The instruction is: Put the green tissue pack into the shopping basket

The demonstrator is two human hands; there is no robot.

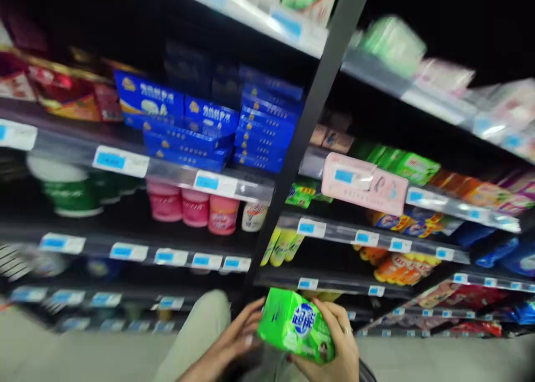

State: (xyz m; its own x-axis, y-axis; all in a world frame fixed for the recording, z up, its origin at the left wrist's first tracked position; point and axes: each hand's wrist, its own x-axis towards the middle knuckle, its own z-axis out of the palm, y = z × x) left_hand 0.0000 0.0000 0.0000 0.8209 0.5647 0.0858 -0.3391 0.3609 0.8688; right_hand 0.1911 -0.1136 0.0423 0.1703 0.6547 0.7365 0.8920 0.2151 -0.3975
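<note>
Low in the middle of the head view is a bright green soap pack (288,326) with a round blue-and-white logo, tilted in front of the shelves. My right hand (338,340) is closed around its right end, with the thumb below and the fingers over the top. At the pack's left end, my left hand (244,332) has its fingers bent against the side; part of their grip is hidden behind the pack. Similar green packs (412,165) lie on the right-hand shelf.
A dark upright post (311,126) divides the shelving. To its left are stacked blue boxes (267,126) and pink tubs (194,206). Rightwards, a pink sign (363,182) juts out from a shelf edge, above orange bottles (403,268). My bent knee (211,315) is close to the lower shelves.
</note>
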